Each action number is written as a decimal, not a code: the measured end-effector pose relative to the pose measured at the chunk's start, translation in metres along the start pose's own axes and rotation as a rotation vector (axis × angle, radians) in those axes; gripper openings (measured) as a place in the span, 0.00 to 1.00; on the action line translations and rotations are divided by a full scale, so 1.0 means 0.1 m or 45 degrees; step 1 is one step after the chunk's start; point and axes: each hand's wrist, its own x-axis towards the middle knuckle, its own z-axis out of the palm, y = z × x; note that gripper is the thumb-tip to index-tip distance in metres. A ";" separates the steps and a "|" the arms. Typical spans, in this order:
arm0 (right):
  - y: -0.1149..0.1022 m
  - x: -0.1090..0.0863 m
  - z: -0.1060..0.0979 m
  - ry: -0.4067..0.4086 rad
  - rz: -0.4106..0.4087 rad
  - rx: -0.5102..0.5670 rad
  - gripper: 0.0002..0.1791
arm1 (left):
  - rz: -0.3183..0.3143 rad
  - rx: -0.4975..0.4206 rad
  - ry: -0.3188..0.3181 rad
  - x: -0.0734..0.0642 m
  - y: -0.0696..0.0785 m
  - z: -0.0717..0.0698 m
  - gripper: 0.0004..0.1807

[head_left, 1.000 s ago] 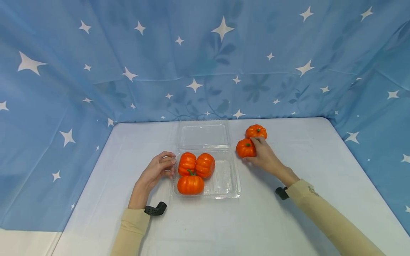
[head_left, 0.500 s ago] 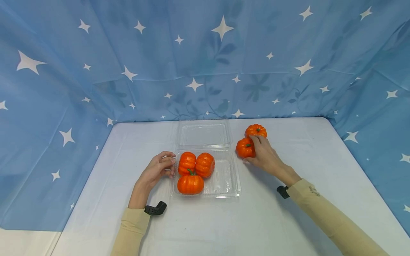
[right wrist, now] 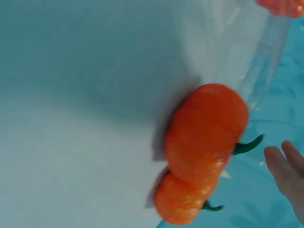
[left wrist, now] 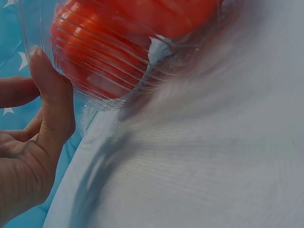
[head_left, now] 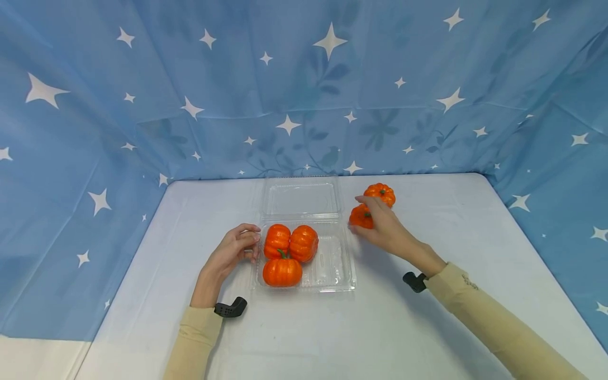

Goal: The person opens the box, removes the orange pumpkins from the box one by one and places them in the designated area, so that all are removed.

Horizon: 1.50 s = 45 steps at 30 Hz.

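Near the back right of the clear plastic clamshell container (head_left: pixel 334 285) sit two small orange pumpkins, a front one (head_left: pixel 359 217) and a back one (head_left: pixel 385 191). My right hand (head_left: pixel 388 227) is spread over the front pumpkin and hides its right side. In the right wrist view the fingertips (right wrist: pixel 273 154) stand apart from its green stem (right wrist: pixel 249 145). My left hand (head_left: pixel 231 250) is at the container's left edge, fingers loosely bent. Its thumb (left wrist: pixel 50 88) touches the clear side by the rim. Three larger pumpkins (head_left: pixel 282 272) lie in the container's left part.
The container's lid (head_left: pixel 301 198) lies folded back towards the blue star-patterned curtain (head_left: pixel 285 89). A white cloth (head_left: pixel 304 338) covers the table. Black wrist devices (head_left: pixel 230 307) are strapped on both wrists.
My right hand has come away from the front pumpkin's right side and moved up and left over it, thumb and fingers wider apart. The left hand and pumpkins stay put.
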 end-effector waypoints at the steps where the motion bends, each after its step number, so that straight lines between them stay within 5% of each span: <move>1: -0.04 0.01 0.00 -0.006 0.004 0.019 0.40 | -0.001 -0.001 0.001 0.00 0.00 0.00 0.19; 12: -0.30 0.15 0.06 -0.128 0.062 0.194 0.35 | -0.003 0.002 0.009 0.02 -0.02 -0.02 0.19; 30: -0.68 0.47 0.29 -0.426 0.069 0.161 0.33 | -0.014 0.015 0.004 0.01 0.00 0.00 0.19; 45: -0.82 0.60 0.51 -0.493 0.073 0.013 0.24 | -0.010 -0.028 0.004 0.00 0.00 0.00 0.16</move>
